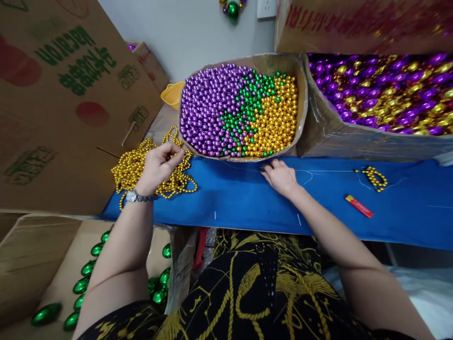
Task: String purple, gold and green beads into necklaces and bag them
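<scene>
My left hand (161,165) is closed in a pinch in front of a heap of gold bead strands (132,163); what lies between its fingertips is too small to make out. Low over the blue cloth, my right hand (279,177) has its fingers closed on a thin pale thread (329,171). That thread runs right to a short loop of gold beads (377,179). Just beyond both hands stands an open box of loose beads (302,94), with purple beads (208,108) at left, green beads (244,108) in the middle and gold beads (276,123) at right.
A red and yellow lighter (359,206) lies on the blue cloth (244,208). A large cardboard box (53,156) stands at left. At right, another box (339,141) holds shiny purple and gold beads. Green oval ornaments (81,284) lie in a carton below left.
</scene>
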A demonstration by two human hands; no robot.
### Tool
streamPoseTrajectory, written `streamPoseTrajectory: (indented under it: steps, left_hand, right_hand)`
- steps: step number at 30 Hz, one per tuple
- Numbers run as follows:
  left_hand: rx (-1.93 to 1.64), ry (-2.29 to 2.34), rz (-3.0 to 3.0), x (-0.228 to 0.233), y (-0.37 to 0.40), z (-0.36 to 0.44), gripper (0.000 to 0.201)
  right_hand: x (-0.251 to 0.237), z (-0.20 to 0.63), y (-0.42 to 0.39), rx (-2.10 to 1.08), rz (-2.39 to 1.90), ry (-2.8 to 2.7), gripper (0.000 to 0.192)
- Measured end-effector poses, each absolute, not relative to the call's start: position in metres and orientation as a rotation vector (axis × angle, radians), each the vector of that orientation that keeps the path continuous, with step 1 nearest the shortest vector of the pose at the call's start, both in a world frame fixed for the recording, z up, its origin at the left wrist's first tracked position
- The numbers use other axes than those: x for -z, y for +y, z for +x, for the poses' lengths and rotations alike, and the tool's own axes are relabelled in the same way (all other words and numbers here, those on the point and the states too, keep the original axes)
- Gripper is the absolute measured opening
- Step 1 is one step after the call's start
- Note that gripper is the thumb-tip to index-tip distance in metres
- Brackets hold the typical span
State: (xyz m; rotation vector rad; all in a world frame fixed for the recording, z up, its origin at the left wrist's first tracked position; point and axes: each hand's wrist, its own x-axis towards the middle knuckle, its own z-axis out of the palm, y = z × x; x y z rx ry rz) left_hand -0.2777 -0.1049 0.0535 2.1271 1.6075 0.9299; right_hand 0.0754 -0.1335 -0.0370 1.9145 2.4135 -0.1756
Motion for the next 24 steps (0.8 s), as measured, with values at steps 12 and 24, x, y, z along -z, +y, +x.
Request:
streamPoseTrajectory:
  steps: [12,24]
  left_hand:
    - [-0.789,1.765,2.409,-0.040,-0.098,-0.277,0.018]
    - [-0.509,1.879,2.586,-0.013,-0.093,-0.264,0.025]
  right_hand:
    - [0.062,0.100,-0.129,0.257,1.999,2.424,0.047]
    - [0.055,0.087,-0.137,0.278,1.919,2.450,0.042]
